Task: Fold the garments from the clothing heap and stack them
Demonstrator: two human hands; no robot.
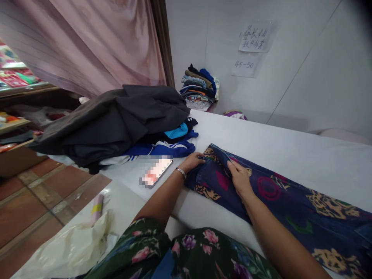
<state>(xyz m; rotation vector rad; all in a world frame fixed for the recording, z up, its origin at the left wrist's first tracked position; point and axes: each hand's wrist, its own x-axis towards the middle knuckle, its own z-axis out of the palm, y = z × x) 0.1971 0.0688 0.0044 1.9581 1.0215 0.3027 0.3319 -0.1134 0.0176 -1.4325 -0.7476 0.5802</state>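
Observation:
A long dark blue printed garment (pixel 263 186) lies flat on the white table, with tan animal figures and red and green shapes on it. It runs out of view at the right, so I cannot tell its exact kind. My left hand (pixel 195 162), wearing a bracelet, is closed on the garment's left end, and its fingertips are partly hidden by the cloth. My right hand (pixel 240 176) pinches a raised flap of the same garment, a short way to the right. Between the two hands the cloth is folded over and slightly lifted.
Left of the garment, a phone (pixel 158 173) lies on the white table (pixel 290 141). Behind it is a heap of clothes under a dark grey cloth (pixel 116 116). Folded clothes (pixel 199 87) are stacked by the wall. A cream plastic bag (pixel 75 244) sits at lower left.

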